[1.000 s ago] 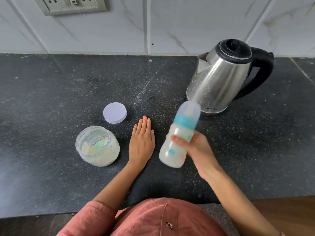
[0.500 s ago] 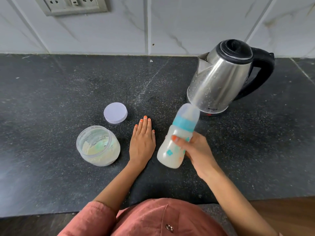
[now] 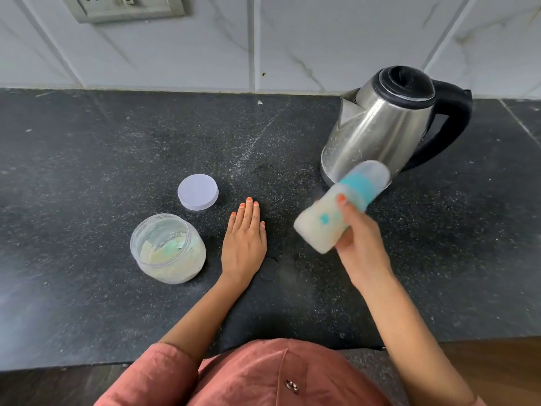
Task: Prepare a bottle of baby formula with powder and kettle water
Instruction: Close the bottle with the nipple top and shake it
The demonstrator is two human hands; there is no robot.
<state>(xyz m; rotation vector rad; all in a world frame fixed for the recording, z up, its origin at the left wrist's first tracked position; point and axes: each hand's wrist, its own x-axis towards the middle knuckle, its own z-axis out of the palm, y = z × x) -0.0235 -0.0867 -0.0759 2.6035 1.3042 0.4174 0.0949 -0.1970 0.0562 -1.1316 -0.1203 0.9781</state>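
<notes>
1. The fingers [image 3: 344, 205] of the right hand [image 3: 360, 244] clamp round the bottle [image 3: 330, 218], held tilted and blurred in the air just in front of the kettle [image 3: 377, 127].
2. The left hand [image 3: 244, 241] lies flat, fingers straight and together, on the desk [image 3: 87, 171], left of the kettle.
3. The bottle looks milky and capped: powder and water seem in, and mixing is likely under way.
4. Farther left, the powder jar [image 3: 168, 249] stands open, its lid [image 3: 198, 191] beside it; closing remains.

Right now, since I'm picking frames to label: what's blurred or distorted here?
Head view: the baby bottle in the right hand is motion-blurred; the left hand, powder jar, lid and kettle are sharp; the wide lens splays the wall tiles' seams.
</notes>
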